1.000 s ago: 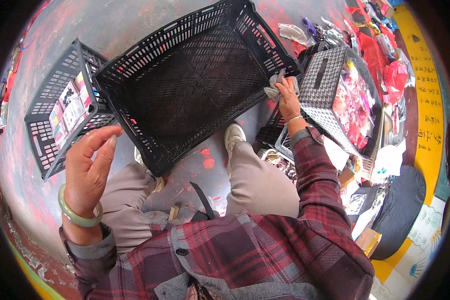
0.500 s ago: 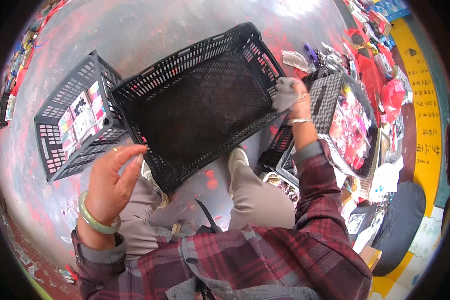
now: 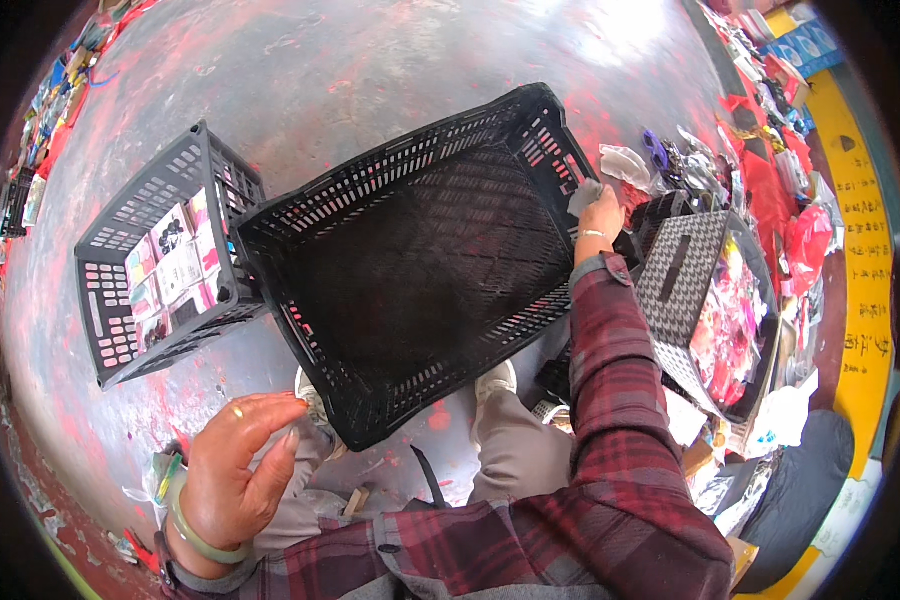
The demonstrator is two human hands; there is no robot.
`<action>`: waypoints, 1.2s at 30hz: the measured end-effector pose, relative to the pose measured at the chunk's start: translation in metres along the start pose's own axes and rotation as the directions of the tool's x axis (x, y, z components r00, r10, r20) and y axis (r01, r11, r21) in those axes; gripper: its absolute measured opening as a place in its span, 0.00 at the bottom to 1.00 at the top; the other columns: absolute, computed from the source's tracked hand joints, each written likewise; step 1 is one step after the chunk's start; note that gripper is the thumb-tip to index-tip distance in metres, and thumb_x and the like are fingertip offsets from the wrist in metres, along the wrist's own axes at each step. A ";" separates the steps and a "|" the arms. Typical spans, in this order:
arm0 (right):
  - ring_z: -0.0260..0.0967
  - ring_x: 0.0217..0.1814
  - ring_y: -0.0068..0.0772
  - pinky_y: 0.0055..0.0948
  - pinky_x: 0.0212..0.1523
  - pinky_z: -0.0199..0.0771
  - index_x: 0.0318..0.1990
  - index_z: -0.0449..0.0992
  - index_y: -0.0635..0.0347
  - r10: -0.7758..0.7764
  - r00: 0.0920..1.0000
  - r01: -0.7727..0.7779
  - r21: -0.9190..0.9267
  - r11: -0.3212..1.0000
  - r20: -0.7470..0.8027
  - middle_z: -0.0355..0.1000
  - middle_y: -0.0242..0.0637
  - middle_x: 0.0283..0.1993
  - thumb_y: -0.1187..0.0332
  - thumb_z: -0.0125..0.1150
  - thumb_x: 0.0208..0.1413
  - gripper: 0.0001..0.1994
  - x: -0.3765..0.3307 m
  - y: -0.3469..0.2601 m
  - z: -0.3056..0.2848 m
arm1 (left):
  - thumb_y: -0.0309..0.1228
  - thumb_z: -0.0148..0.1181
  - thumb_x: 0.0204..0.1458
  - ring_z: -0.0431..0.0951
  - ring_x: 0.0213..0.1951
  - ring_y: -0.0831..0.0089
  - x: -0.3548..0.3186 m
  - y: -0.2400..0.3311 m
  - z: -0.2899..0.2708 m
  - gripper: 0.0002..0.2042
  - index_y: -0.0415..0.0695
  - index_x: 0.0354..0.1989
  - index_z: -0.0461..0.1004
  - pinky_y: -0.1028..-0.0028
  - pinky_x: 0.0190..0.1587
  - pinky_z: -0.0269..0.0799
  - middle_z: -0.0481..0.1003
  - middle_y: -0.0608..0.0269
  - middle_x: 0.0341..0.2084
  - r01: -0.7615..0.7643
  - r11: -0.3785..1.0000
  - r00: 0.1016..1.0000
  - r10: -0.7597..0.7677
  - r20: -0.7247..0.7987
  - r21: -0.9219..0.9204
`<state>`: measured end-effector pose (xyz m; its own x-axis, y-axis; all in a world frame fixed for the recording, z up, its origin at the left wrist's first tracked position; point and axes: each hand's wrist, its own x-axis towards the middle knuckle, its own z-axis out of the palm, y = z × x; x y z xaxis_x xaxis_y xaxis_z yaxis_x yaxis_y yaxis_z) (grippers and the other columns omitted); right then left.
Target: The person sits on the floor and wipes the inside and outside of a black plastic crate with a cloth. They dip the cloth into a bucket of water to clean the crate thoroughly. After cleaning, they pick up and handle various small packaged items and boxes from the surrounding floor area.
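A big black slatted plastic crate (image 3: 410, 260) lies tilted across in front of me, its inside facing up. My right hand (image 3: 602, 216) is at its right end, by the rim, closed on a bunched grey cloth (image 3: 584, 196). The cloth lies against the crate's rim; most of it is hidden in my fingers. My left hand (image 3: 238, 465) hovers near the crate's near left corner, thumb and forefinger apart, with nothing in it. A green bangle circles that wrist.
Left of the crate stands a smaller dark crate (image 3: 135, 255) with several printed packs (image 3: 175, 260). At right, a houndstooth-patterned box (image 3: 675, 285) adjoins a container of pink and white pieces (image 3: 722, 330). Clutter and red bags (image 3: 810, 235) line the right side. My shoes (image 3: 495, 378) are below the crate.
My right hand and the cloth have moved slightly farther along the crate's right end. My left hand has drawn back toward me from the crate's rim. The whole view has shifted a little.
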<state>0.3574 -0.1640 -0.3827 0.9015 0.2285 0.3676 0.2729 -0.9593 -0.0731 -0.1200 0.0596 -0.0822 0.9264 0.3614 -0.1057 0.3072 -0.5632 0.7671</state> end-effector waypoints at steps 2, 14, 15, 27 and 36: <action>0.71 0.33 0.48 0.43 0.37 0.69 0.42 0.70 0.58 0.072 0.994 -0.083 0.140 0.987 0.083 0.73 0.48 0.29 0.71 0.44 0.48 0.13 0.025 -0.023 0.000 | 0.21 0.54 0.42 0.73 0.39 0.55 0.005 -0.002 -0.001 0.12 0.35 0.39 0.71 0.67 0.44 0.67 0.73 0.48 0.35 0.032 0.999 0.999 -0.032 0.010 -0.015; 0.69 0.39 0.42 0.36 0.42 0.68 0.42 0.71 0.53 -0.308 0.950 0.290 0.232 0.929 0.044 0.71 0.44 0.40 0.73 0.46 0.46 0.14 0.159 -0.131 0.082 | 0.23 0.55 0.42 0.73 0.39 0.54 0.015 -0.008 -0.006 0.11 0.35 0.37 0.71 0.65 0.43 0.68 0.73 0.50 0.34 0.085 0.996 0.995 -0.086 0.053 0.011; 0.69 0.39 0.45 0.37 0.42 0.68 0.43 0.70 0.53 -0.300 0.952 0.307 0.244 0.920 -0.066 0.70 0.45 0.40 0.75 0.45 0.45 0.16 0.159 -0.129 0.087 | 0.22 0.54 0.42 0.73 0.39 0.53 0.016 -0.008 -0.007 0.11 0.35 0.37 0.71 0.65 0.43 0.68 0.73 0.50 0.34 0.062 0.998 0.996 -0.064 0.059 0.023; 0.59 0.54 0.48 0.38 0.54 0.59 0.40 0.74 0.49 -0.433 0.898 0.391 0.589 0.708 -0.076 0.68 0.40 0.48 0.77 0.45 0.44 0.16 0.024 -0.244 0.058 | 0.20 0.54 0.42 0.73 0.39 0.53 0.006 -0.001 -0.010 0.12 0.34 0.37 0.71 0.65 0.43 0.68 0.73 0.49 0.34 0.007 1.000 0.998 -0.008 0.058 0.019; 0.57 0.57 0.39 0.38 0.54 0.56 0.45 0.68 0.54 -0.769 0.638 0.599 0.656 0.460 -0.043 0.64 0.36 0.52 0.78 0.43 0.44 0.19 -0.141 -0.354 -0.040 | 0.22 0.56 0.42 0.73 0.38 0.54 -0.008 -0.001 -0.005 0.11 0.35 0.37 0.71 0.64 0.42 0.69 0.73 0.51 0.33 -0.086 0.996 0.996 0.086 0.037 0.005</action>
<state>0.1204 0.1371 -0.3714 0.3506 0.8764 0.3301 0.8855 -0.1954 -0.4216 -0.1287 0.0612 -0.0789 0.9569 0.2837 -0.0627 0.2272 -0.5962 0.7700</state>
